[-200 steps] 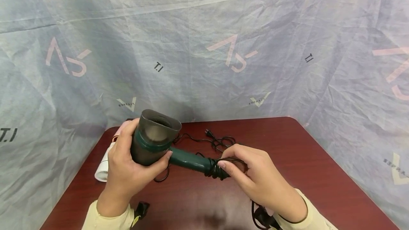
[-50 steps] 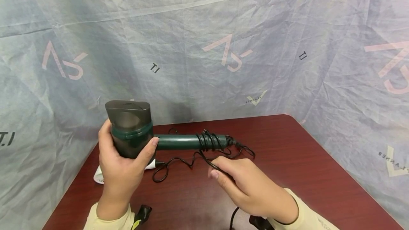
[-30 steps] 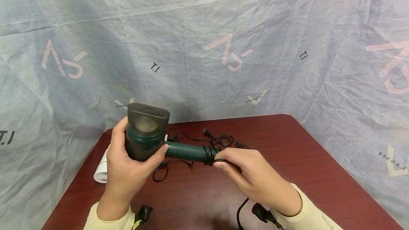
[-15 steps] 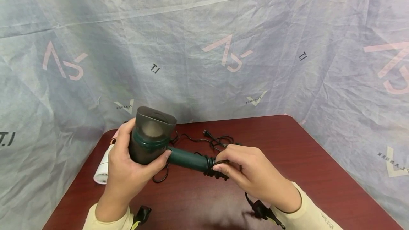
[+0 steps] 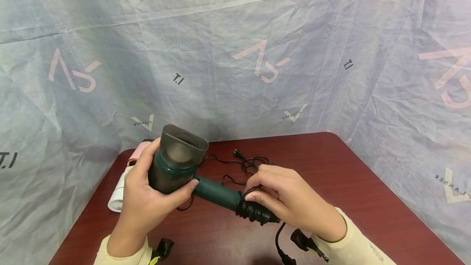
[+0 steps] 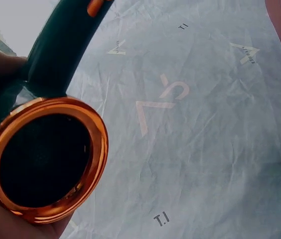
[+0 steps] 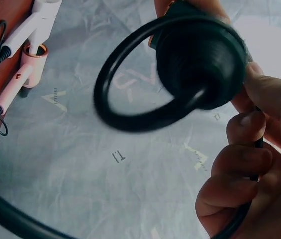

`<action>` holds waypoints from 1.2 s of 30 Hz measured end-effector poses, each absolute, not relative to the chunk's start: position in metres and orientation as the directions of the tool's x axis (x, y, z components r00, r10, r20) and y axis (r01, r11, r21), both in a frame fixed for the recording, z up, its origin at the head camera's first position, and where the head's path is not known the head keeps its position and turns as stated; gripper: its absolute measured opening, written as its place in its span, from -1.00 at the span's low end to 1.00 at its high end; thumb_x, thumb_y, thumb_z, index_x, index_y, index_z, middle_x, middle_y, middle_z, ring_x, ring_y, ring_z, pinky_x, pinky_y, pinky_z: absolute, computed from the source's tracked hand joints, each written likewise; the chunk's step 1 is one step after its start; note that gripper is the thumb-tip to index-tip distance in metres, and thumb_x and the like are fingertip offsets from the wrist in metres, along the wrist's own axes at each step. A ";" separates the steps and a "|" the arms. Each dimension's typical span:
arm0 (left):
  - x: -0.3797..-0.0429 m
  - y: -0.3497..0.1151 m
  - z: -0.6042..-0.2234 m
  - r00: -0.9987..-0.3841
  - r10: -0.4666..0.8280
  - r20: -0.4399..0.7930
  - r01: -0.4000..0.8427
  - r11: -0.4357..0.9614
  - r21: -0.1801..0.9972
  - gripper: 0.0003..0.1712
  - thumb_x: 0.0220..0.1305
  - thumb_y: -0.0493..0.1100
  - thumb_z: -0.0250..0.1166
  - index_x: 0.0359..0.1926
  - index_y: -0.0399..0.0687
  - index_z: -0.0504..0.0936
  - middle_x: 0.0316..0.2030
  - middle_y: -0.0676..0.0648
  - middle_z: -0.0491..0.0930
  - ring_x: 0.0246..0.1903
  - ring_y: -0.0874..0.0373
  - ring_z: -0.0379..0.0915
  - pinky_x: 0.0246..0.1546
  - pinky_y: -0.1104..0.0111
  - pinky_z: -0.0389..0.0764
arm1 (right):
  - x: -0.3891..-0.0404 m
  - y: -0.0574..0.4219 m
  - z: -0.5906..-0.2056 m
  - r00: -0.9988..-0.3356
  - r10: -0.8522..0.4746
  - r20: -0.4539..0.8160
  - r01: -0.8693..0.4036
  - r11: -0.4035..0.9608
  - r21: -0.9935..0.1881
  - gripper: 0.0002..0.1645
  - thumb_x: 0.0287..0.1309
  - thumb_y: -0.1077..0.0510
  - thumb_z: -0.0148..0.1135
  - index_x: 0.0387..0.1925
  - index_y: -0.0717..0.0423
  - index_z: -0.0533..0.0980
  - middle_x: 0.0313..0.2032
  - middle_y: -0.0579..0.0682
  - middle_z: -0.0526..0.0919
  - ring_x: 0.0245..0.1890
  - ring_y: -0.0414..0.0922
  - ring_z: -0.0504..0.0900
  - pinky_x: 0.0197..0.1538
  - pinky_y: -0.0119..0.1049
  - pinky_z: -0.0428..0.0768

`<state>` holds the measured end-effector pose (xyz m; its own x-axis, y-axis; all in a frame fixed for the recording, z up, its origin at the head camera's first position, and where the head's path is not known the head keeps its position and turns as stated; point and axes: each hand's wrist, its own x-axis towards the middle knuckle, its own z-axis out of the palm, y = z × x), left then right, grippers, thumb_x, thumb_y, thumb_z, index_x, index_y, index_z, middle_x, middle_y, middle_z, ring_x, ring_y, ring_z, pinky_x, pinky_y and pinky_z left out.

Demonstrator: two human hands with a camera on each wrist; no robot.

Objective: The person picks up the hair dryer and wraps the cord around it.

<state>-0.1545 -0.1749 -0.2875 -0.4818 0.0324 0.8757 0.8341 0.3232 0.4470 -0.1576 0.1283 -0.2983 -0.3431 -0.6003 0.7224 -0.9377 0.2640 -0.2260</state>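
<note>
I find the hair dryer [image 5: 176, 162] tipped further; left hand [image 5: 145, 191] clasps it, right hand [image 5: 287, 195] pinches its cord [image 5: 251, 211]; winding appears unfinished.

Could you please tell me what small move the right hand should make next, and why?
I would probably pass the cord one more turn around the handle with the right hand. Several turns lie around the handle's end, the right hand pinches the cord, and a length of it seems to hang below, unwound. The left hand holds the hair dryer by its body.
</note>
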 end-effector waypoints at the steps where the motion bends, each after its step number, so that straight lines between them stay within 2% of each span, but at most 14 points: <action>1: -0.154 -0.175 -0.287 -0.486 0.035 0.873 0.836 0.311 0.452 0.05 -0.48 -0.49 0.64 0.26 -0.37 0.53 -0.04 -0.04 0.65 0.00 0.19 0.50 0.01 0.50 0.52 | -0.158 0.128 -0.299 -0.339 -0.604 0.721 -0.939 0.262 -0.223 -0.80 0.27 0.16 0.43 -0.13 -0.15 0.60 -0.37 -0.30 0.48 -0.42 -0.43 0.33 -0.34 -0.70 0.34; 9: -0.154 -0.178 -0.287 -0.523 0.047 0.851 0.833 0.243 0.498 0.07 -0.50 -0.53 0.64 0.27 -0.36 0.53 -0.04 -0.06 0.66 0.01 0.14 0.49 0.00 0.45 0.53 | -0.159 0.129 -0.298 -0.324 -0.635 0.702 -0.946 0.242 -0.218 -0.82 0.35 0.16 0.34 -0.07 -0.15 0.61 -0.30 -0.32 0.52 -0.34 -0.42 0.38 -0.24 -0.68 0.39; 15: -0.159 -0.182 -0.292 -0.515 0.070 0.855 0.848 0.189 0.495 0.10 -0.47 -0.50 0.66 0.30 -0.40 0.49 -0.02 -0.11 0.65 -0.01 0.12 0.54 0.02 0.43 0.55 | -0.161 0.129 -0.297 -0.298 -0.646 0.703 -0.954 0.191 -0.230 -0.78 0.35 0.20 0.32 -0.03 -0.13 0.61 -0.25 -0.34 0.55 -0.30 -0.43 0.43 -0.19 -0.65 0.43; 25: -0.160 -0.181 -0.295 -0.527 0.088 0.845 0.849 0.080 0.522 0.05 -0.36 -0.56 0.62 0.31 -0.46 0.43 -0.02 -0.16 0.63 -0.02 0.10 0.56 0.03 0.42 0.55 | -0.164 0.130 -0.302 -0.336 -0.672 0.660 -0.939 0.183 -0.292 -0.73 0.43 0.25 0.21 0.04 -0.12 0.61 -0.21 -0.30 0.63 -0.27 -0.40 0.53 -0.15 -0.60 0.51; 30: -0.161 -0.180 -0.297 -0.524 0.086 0.848 0.851 0.019 0.524 0.02 -0.32 -0.58 0.58 0.31 -0.50 0.40 0.02 -0.20 0.61 -0.02 0.08 0.58 0.03 0.41 0.57 | -0.164 0.131 -0.304 -0.363 -0.684 0.633 -0.923 0.173 -0.342 -0.67 0.43 0.32 0.17 0.06 -0.12 0.61 -0.24 -0.29 0.62 -0.30 -0.42 0.53 -0.20 -0.60 0.55; 36: -0.163 -0.179 -0.295 -0.481 0.060 0.875 0.875 -0.020 0.483 -0.05 -0.27 -0.52 0.59 0.26 -0.57 0.40 0.06 -0.19 0.56 0.14 -0.02 0.35 0.17 0.35 0.43 | -0.165 0.129 -0.304 -0.367 -0.698 0.615 -0.920 0.174 -0.351 -0.65 0.46 0.33 0.13 0.07 -0.15 0.59 -0.17 -0.31 0.65 -0.24 -0.40 0.56 -0.12 -0.54 0.57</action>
